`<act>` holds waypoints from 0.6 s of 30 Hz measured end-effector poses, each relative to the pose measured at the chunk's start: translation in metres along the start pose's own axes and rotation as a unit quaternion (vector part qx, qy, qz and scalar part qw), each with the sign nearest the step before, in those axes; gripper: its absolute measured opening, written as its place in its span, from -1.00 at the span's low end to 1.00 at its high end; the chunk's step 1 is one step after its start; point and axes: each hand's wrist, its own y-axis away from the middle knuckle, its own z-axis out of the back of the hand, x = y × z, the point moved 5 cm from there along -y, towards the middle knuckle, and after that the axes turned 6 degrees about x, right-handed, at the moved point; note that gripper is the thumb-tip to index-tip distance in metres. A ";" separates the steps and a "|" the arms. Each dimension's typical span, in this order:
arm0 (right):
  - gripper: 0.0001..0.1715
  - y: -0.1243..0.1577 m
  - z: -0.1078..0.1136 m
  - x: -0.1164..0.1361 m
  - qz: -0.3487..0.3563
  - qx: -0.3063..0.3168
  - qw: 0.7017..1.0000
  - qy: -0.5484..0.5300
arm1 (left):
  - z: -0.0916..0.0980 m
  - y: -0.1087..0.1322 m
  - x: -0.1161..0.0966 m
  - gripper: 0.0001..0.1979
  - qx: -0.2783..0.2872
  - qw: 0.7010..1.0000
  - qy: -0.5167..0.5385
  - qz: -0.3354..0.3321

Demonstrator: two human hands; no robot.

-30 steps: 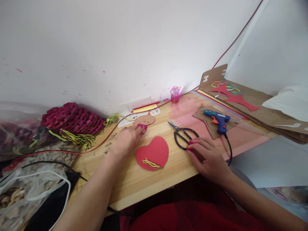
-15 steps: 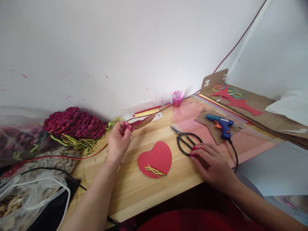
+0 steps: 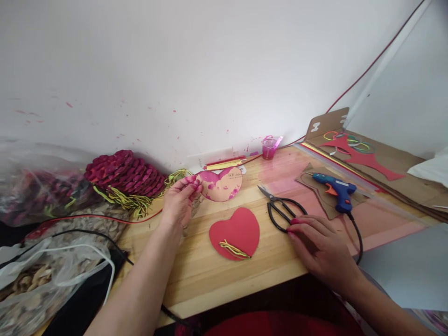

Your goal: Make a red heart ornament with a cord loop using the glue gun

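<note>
My left hand (image 3: 182, 198) pinches the left end of a cardboard heart (image 3: 224, 186), tilted up above the table. Its brown face shows magenta paint blotches and small print. Below it, a flat red paper heart (image 3: 234, 228) lies on the wood, with a bundle of yellow and dark threads (image 3: 235, 249) across its lower part. To the right, my right hand (image 3: 322, 249) has its fingers closed at the handle end of black-handled scissors (image 3: 280, 208). The scissors lie on the table, blades pointing to the upper left.
A blue glue gun (image 3: 336, 186) rests on cut cardboard (image 3: 318, 198) at the right. At the back stands a pink-stained cup (image 3: 269, 150). Stacked magenta pieces (image 3: 126, 172) with yellow threads (image 3: 128, 200), plastic bags (image 3: 66, 275) and a red-black wire (image 3: 105, 218) occupy the left side.
My left hand has turned the cardboard heart from nearly edge-on, so its painted face now shows. My right hand stays at the scissors. The whole view has shifted slightly.
</note>
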 end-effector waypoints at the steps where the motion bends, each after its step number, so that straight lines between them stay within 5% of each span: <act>1: -0.88 0.000 0.000 0.000 0.000 -0.001 1.000 0.000 | 0.000 0.000 0.000 -0.82 -0.002 1.000 0.002 0.000; 18: -0.86 0.000 0.000 0.001 -0.002 0.004 1.000 -0.005 | 0.006 -0.001 -0.003 -0.81 -0.010 0.999 -0.031 0.016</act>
